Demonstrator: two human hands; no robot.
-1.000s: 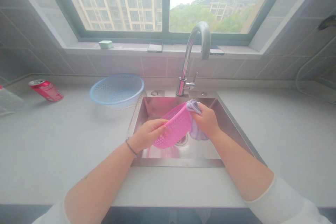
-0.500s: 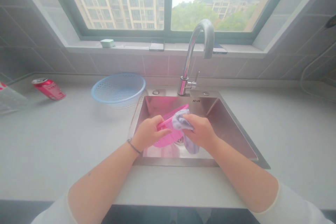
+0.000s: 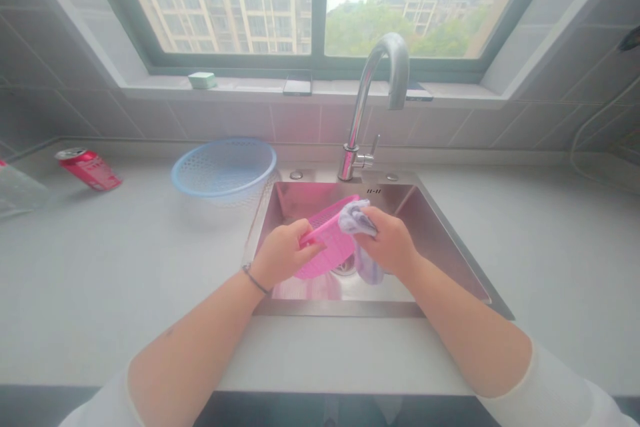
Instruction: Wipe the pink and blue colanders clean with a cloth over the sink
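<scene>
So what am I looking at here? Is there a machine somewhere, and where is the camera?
There is no machine. These are a person's two bare hands, filmed by a camera worn on the head that looks forward and down, so the arms come in from the bottom of the picture. The left hand grips the rim of a pink basket, held tilted over the sink. The right hand holds a pale cloth against the basket's rim. The tap stands behind the sink, under a window. On the counter to the left are a blue basket and a red can.
</scene>
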